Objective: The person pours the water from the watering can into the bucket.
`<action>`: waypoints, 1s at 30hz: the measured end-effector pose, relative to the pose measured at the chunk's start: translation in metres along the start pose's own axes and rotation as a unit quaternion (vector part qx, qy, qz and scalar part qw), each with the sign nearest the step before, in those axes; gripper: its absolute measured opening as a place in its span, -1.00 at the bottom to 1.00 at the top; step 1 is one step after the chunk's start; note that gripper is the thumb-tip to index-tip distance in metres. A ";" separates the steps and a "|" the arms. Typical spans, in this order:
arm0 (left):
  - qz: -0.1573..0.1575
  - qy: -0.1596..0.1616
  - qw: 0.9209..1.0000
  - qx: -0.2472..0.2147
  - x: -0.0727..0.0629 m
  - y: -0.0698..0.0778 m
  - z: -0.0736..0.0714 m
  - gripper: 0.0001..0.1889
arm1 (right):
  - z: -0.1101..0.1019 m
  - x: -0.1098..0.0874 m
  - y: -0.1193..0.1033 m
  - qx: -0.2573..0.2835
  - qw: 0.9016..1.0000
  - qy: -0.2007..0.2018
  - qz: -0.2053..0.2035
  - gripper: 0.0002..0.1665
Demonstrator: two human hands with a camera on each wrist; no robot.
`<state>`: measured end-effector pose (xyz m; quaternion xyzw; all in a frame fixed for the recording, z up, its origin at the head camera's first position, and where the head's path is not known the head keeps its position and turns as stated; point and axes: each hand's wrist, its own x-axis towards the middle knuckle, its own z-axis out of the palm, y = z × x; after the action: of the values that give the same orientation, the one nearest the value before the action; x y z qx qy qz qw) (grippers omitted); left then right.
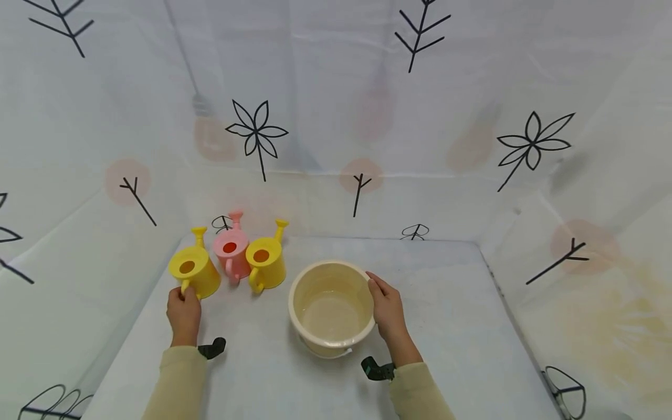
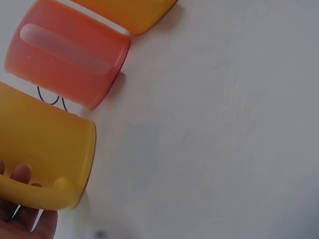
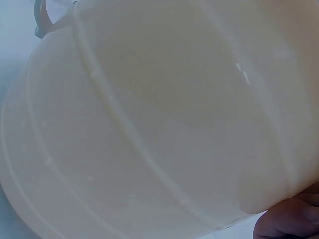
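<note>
Nearest, two pale yellow-green sleeves [image 1: 175, 379] reach in, a small black device [image 1: 212, 348] at the left wrist and another at the right. Just beyond, right of the cans, is a cream bucket [image 1: 325, 280], its round mouth facing up, with a thick glossy rim, a smooth inner wall and faint ring marks on its floor; the right wrist view shows raised ridges around its outside and a pale curved fitting near one edge. The right hand [image 1: 387, 306] grips its right rim, thumb over the edge and fingers along the outside. The left hand [image 1: 184, 317] grips the looped handle of the left yellow watering can [image 1: 205, 274], at the left of the surface [image 1: 446, 338]; whether this can is lifted is unclear. It is plain and glossy, with a round, darker orange opening and a spout flaring at the tip. Just beside it stand a pink watering can [image 1: 240, 265] with a reddish opening, then the right yellow watering can [image 1: 273, 271], its handle likewise toward the person. Behind rises a white backdrop [image 1: 315, 116] with black plant drawings and faint peach blots.
</note>
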<state>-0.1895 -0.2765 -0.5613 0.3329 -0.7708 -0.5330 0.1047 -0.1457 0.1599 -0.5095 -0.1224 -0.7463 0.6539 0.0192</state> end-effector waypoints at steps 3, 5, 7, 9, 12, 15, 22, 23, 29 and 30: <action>0.000 0.002 1.000 -0.001 0.001 0.000 0.001 -0.38 | 0.000 -0.001 0.001 0.003 1.000 -0.002 0.000 -0.50; 0.010 0.012 1.000 -0.001 0.002 -0.001 0.003 -0.40 | 0.000 -0.001 0.001 0.003 1.000 -0.002 -0.001 -0.51; 0.023 0.022 0.999 -0.002 0.003 -0.001 0.004 -0.44 | 0.000 -0.001 0.002 0.004 1.000 -0.001 -0.001 -0.52; 0.029 0.029 0.999 -0.001 0.003 -0.001 0.005 -0.49 | 0.001 -0.001 0.002 0.006 1.000 0.000 -0.001 -0.53; 0.027 0.035 0.999 -0.005 0.004 0.000 0.007 -0.54 | 0.001 -0.001 0.001 0.008 1.000 0.002 0.000 -0.54; 0.023 0.045 0.999 -0.014 0.006 0.001 0.008 -0.57 | 0.001 -0.001 0.001 0.009 1.000 0.004 0.001 -0.54; -0.027 0.037 0.996 -0.080 0.009 0.005 0.008 -0.54 | 0.001 -0.001 0.000 0.015 1.000 -0.001 -0.002 -0.52; -0.038 0.032 0.995 -0.089 0.009 0.005 0.008 -0.53 | 0.001 -0.001 0.001 0.015 1.000 -0.001 -0.001 -0.52; -0.072 0.026 0.987 -0.142 0.010 0.006 0.010 -0.54 | 0.001 0.001 0.002 0.009 1.000 0.002 0.000 -0.53; -0.076 0.028 0.986 -0.148 0.010 0.006 0.011 -0.54 | 0.001 0.001 0.002 0.008 1.000 0.002 0.000 -0.53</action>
<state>-0.2052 -0.2736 -0.5624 0.3860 -0.6526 -0.6383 0.1335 -0.1463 0.1597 -0.5117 -0.1238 -0.7412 0.6594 0.0219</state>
